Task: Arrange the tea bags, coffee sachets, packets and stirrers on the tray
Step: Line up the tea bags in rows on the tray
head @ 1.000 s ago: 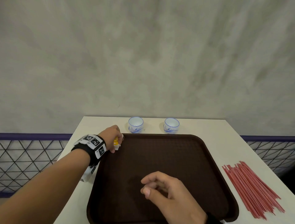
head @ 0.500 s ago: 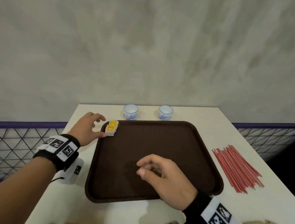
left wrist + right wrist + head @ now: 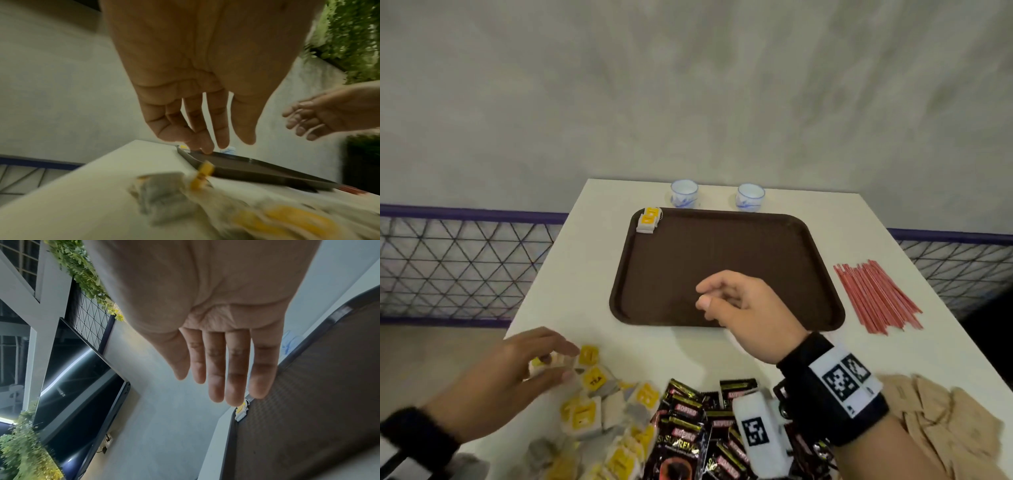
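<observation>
At the near left corner of the white table [image 3: 599,274], the left hand [image 3: 517,373] is reaching over a loose pile of tea bags [image 3: 599,404], fingers extended and slightly spread, with nothing gripped. In the head view its fingertips [image 3: 566,349] are lying over the top of the pile, beside a yellow-tagged bag; whether they are actually touching it cannot be told. The left wrist view is showing the same fingers hanging straight above blurred tea bags [image 3: 164,194], with none enclosed between thumb and fingers.

The right hand [image 3: 743,308] is hovering over the near part of the brown tray [image 3: 722,246], fingers loosely curled and holding nothing. From the right wrist view the fingers [image 3: 236,369] are looking relaxed and nearly straight above the tray's textured floor [image 3: 308,402].

Two tea bags [image 3: 649,221] are lying stacked in the far left corner of the tray, well apart from both hands. Dark coffee sachets [image 3: 695,431] are lying heaped at the near edge beside the tea bags, partly under the right wrist, and tan packets [image 3: 945,421] are sitting at the near right. Red stirrers [image 3: 876,298] are lying in a bundle on the table just right of the tray. Two small white cups [image 3: 684,193] are standing beyond the tray's far rim.
</observation>
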Tool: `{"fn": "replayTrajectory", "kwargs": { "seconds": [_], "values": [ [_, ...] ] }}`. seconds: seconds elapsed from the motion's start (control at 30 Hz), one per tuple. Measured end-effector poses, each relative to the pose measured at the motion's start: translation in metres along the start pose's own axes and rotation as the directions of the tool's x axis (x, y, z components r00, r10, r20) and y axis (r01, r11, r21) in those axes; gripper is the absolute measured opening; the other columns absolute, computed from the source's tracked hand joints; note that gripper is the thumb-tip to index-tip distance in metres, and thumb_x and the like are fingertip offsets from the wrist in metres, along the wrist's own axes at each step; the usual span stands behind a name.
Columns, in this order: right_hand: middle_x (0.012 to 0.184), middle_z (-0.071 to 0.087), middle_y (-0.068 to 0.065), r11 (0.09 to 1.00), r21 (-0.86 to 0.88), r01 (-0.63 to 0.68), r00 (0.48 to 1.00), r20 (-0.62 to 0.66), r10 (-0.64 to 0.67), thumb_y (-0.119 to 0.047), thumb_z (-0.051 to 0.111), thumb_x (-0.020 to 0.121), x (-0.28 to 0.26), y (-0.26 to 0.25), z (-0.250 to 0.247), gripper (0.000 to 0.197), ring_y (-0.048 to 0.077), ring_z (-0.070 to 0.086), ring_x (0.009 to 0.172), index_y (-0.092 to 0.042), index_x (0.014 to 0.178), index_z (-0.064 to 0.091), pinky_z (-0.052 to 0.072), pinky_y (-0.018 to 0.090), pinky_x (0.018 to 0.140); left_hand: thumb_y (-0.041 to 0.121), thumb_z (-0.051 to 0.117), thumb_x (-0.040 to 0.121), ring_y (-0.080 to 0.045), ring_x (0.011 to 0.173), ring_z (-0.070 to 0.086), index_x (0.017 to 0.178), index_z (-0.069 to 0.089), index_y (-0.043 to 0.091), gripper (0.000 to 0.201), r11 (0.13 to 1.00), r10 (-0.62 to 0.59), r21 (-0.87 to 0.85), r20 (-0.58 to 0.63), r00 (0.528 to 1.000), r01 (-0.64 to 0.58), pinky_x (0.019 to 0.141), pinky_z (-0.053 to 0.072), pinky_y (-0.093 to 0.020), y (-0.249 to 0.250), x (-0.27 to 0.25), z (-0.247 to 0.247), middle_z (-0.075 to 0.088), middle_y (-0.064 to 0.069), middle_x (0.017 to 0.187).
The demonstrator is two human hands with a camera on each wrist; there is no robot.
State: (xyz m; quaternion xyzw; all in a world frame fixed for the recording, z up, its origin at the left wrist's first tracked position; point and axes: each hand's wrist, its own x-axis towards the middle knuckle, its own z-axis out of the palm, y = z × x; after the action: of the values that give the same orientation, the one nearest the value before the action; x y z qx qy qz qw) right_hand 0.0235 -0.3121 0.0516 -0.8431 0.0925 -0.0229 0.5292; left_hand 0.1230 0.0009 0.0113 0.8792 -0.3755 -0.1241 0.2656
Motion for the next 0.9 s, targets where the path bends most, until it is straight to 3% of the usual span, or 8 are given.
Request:
{"fn": "replayTrajectory", "kwargs": {
  "seconds": [0.17,0.27,0.33,0.43,0.53,0.63,0.77,0.9],
  "values": [
    [0.092,0.07,0.003,1.0,0.017,-0.024,1.0,-0.002,0.024,-0.024,0.061,0.091,-0.034,0.001,0.019,0.009,0.021,0.065,0.088,-0.029,0.099,0.064,0.053,0.044,0.088,0.069,0.048,0.076,0.013,0.096,0.047,0.114,0.057,0.041,0.048,0.996,0.024,0.086,0.13,0.991,-0.035,0.081,0.036,-0.002,0.01,-0.015,0.043,0.05,0.029,0.105],
    [0.093,0.07,0.005,0.999,0.029,-0.038,0.999,0.003,0.037,-0.024,0.06,0.092,-0.057,0.001,0.03,0.009,0.02,0.066,0.088,-0.026,0.1,0.064,0.054,0.04,0.086,0.064,0.049,0.074,-0.001,0.103,0.049,0.123,0.057,0.03,0.061,0.989,-0.036,0.146,0.091,0.995,0.022,0.097,0.042,-0.022,0.016,-0.016,0.061,0.049,0.02,0.108],
    [0.094,0.071,0.007,0.998,0.044,-0.055,0.998,0.004,0.055,-0.023,0.06,0.092,-0.069,0.002,0.038,0.009,0.021,0.066,0.089,-0.025,0.1,0.063,0.053,0.04,0.086,0.055,0.059,0.08,-0.01,0.114,0.047,0.131,0.051,0.026,0.059,0.98,-0.112,0.173,0.075,0.991,0.097,0.101,0.035,-0.021,0.019,-0.015,0.066,0.05,0.012,0.119],
    [0.093,0.07,0.003,0.996,0.039,-0.076,0.997,0.008,0.075,-0.024,0.06,0.091,-0.079,0.004,0.051,0.009,0.02,0.066,0.089,-0.028,0.099,0.063,0.054,0.039,0.086,0.041,0.071,0.079,-0.011,0.113,0.046,0.124,0.054,0.026,0.05,0.967,-0.188,0.19,0.096,0.977,0.168,0.096,0.034,-0.019,0.021,-0.013,0.066,0.051,0.008,0.117],
    [0.094,0.066,-0.003,0.992,-0.063,-0.11,0.992,0.055,0.114,-0.027,0.059,0.092,-0.081,0.01,0.069,0.014,0.015,0.063,0.088,-0.026,0.105,0.062,0.052,0.031,0.084,0.031,0.08,0.071,-0.006,0.091,0.05,0.095,0.059,0.033,0.032,0.971,-0.22,0.114,0.078,0.972,0.21,0.08,0.039,-0.018,0.026,-0.016,0.064,0.055,0.01,0.098],
    [0.111,0.063,-0.004,0.953,-0.271,-0.134,0.978,0.116,0.171,-0.028,0.058,0.093,-0.075,0.016,0.09,0.031,0.013,0.058,0.097,-0.022,0.124,0.054,0.047,0.025,0.087,0.018,0.083,0.066,-0.002,0.076,0.047,0.075,0.06,0.031,0.029,0.975,-0.221,0.029,0.036,0.975,0.22,0.065,0.034,-0.012,0.032,-0.019,0.063,0.052,0.01,0.084],
    [0.138,0.047,0.003,0.841,-0.529,-0.114,0.973,0.113,0.203,-0.031,0.05,0.096,-0.06,0.019,0.111,0.047,0.025,0.037,0.129,-0.02,0.141,0.039,0.038,0.04,0.107,0.008,0.081,0.067,-0.002,0.079,0.051,0.074,0.059,0.033,0.034,0.975,-0.22,-0.037,-0.005,0.976,0.219,0.066,0.035,-0.006,0.032,-0.026,0.064,0.057,0.009,0.089],
    [0.137,0.039,0.006,0.713,-0.699,-0.056,0.966,0.144,0.217,-0.04,0.043,0.098,-0.052,0.017,0.121,0.045,0.029,0.032,0.126,-0.016,0.136,0.044,0.038,0.044,0.103,0.013,0.085,0.065,0.0,0.078,0.049,0.081,0.061,0.033,0.034,0.958,-0.273,-0.1,-0.046,0.961,0.268,0.064,0.036,-0.008,0.032,-0.031,0.061,0.056,0.011,0.097]
  ]
}}
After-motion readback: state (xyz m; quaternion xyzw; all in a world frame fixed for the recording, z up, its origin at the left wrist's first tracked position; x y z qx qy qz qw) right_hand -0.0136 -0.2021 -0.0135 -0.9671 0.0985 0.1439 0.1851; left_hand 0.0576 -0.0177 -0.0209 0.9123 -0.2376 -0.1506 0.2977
